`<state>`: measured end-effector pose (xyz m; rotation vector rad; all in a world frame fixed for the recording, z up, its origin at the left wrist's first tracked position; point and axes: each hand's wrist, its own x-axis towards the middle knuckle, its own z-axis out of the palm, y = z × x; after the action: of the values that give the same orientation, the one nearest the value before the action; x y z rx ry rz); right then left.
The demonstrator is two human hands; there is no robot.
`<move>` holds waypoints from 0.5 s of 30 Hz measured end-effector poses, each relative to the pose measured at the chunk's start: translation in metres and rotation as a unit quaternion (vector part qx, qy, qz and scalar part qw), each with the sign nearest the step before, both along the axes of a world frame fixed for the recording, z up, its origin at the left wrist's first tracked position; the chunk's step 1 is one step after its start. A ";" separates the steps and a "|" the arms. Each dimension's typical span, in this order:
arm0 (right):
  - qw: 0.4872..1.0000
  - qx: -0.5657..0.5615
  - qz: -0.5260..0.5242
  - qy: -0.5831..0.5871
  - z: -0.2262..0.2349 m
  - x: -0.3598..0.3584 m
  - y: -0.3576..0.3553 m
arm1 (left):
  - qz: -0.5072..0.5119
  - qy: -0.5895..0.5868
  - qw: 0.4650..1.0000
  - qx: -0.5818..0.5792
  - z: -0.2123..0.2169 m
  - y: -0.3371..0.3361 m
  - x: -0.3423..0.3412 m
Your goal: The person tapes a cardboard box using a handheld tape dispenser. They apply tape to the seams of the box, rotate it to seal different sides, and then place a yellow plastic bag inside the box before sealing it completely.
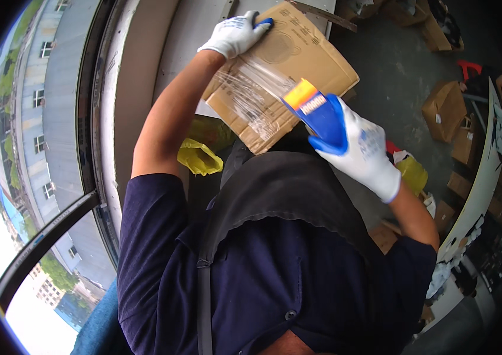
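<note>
A brown cardboard box lies tilted in front of me, with clear tape stretched across its side in wrinkled strips. My left hand, in a white glove with blue fingertips, is closed on the box's far left edge. Closer to my body on the right, my right hand wears a matching glove. Its fingers wrap around a small blue package with a yellow-orange end, which is held over the near right part of the box. The glove hides the package's lower part.
A yellow bag sits below my left forearm, beside the window wall. Another yellow bag is past my right wrist. Cardboard boxes stand on the grey floor at right, near a long pale board.
</note>
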<state>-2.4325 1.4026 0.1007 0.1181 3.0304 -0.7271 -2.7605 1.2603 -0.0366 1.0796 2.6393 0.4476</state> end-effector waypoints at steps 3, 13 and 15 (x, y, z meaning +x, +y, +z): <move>1.000 0.013 -0.003 -0.012 0.011 0.054 0.021 | 0.017 0.029 0.999 0.025 -0.019 -0.006 -0.023; 0.992 0.101 -0.058 0.038 0.027 0.130 0.033 | -0.027 0.018 0.999 0.027 -0.033 -0.011 -0.067; 0.992 0.111 -0.046 0.032 0.047 0.121 0.034 | -0.012 -0.002 0.999 0.031 -0.032 -0.015 -0.070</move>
<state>-2.3111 1.4366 0.1480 0.2458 3.1765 -0.4013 -2.8309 1.2454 -0.0688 1.1278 2.6224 0.5298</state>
